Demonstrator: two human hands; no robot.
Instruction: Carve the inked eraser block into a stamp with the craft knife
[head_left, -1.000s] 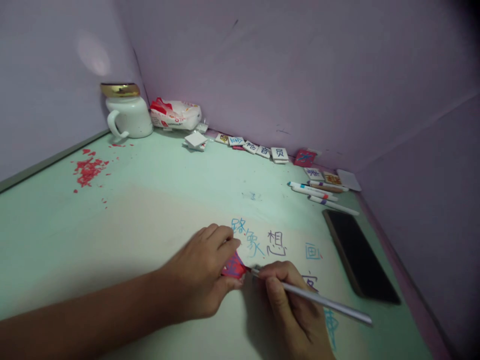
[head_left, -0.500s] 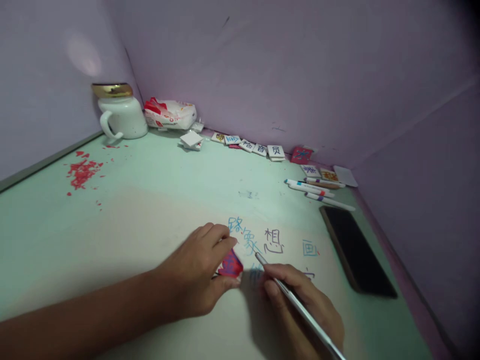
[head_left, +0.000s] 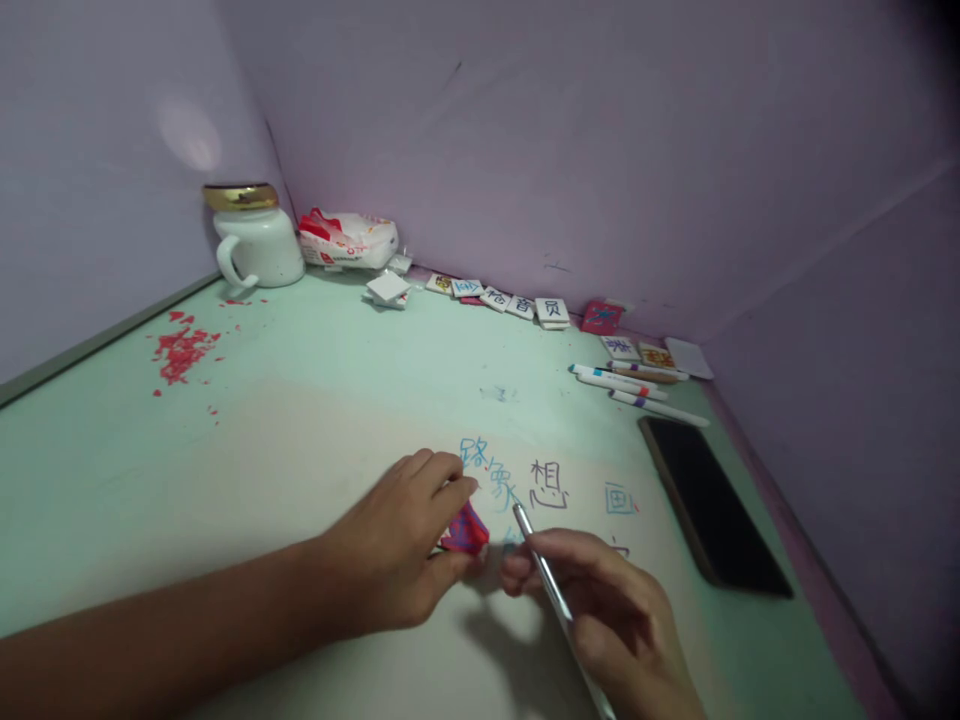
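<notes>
My left hand [head_left: 397, 555] pinches a small red tile [head_left: 466, 530] with blue and purple marks, holding it against the pale green desk [head_left: 300, 400]. Just to its right, my right hand [head_left: 600, 610] grips a thin silver pen [head_left: 541, 570], whose tip points up and left, close beside the tile. Characters in blue and black ink [head_left: 517, 485] are written on the desk just beyond both hands.
A black phone [head_left: 709, 505] lies at the right. Marker pens [head_left: 630, 385] and several lettered tiles [head_left: 510, 300] line the back wall. A white mug with a gold lid [head_left: 255, 240] and a plastic packet [head_left: 349, 240] stand in the far corner. Red crumbs [head_left: 180, 350] are scattered at the left.
My right hand has turned the pen from lying low and pointing right to standing steeper, its tip lifted off the tile's edge. My left hand stays on the tile.
</notes>
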